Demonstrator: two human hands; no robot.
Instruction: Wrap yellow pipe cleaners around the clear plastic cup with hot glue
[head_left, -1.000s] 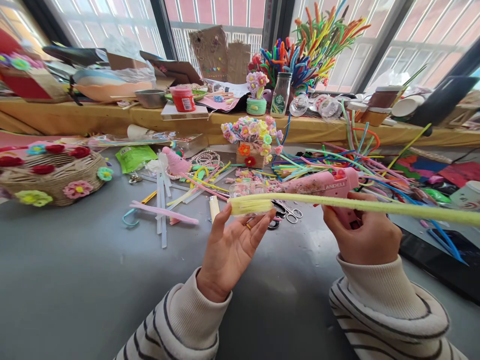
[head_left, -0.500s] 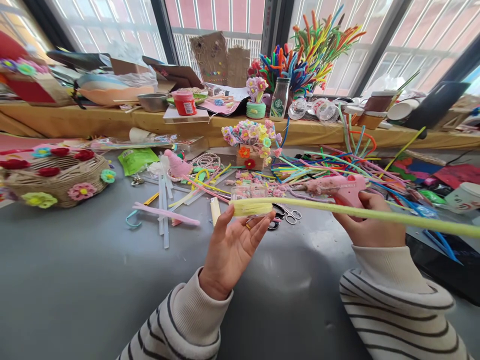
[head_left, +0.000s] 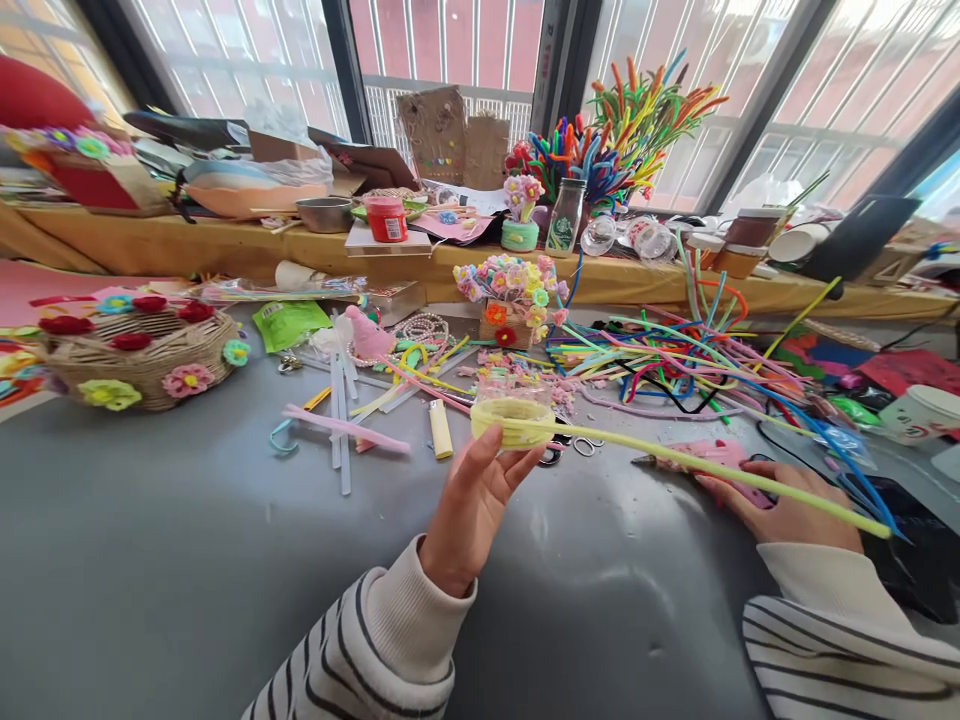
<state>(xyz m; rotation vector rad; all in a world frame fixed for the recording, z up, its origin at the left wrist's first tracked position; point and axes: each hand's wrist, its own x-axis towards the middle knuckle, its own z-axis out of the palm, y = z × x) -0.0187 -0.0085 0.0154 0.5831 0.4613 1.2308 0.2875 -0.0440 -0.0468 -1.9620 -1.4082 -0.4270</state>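
My left hand (head_left: 474,500) is raised over the grey table (head_left: 165,560) and pinches a small round cup wrapped in yellow-green pipe cleaner (head_left: 512,420). The pipe cleaner's long loose tail (head_left: 750,478) runs right, across my right hand. My right hand (head_left: 780,505) lies low on the table with its fingers on the pink glue gun (head_left: 709,458), which rests flat on the surface. Scissors (head_left: 576,444) lie just behind the cup.
A heap of coloured pipe cleaners (head_left: 675,355) covers the table's right. A woven basket with felt flowers (head_left: 139,355) stands at left. Glue sticks (head_left: 341,420), a lighter (head_left: 441,430) and a flower box (head_left: 514,300) lie mid-table. A cluttered yellow ledge (head_left: 225,245) runs behind.
My right hand has lowered the pink glue gun from the air onto the table. The left hand has tilted the cup so its round opening shows, and the tail has swung down.
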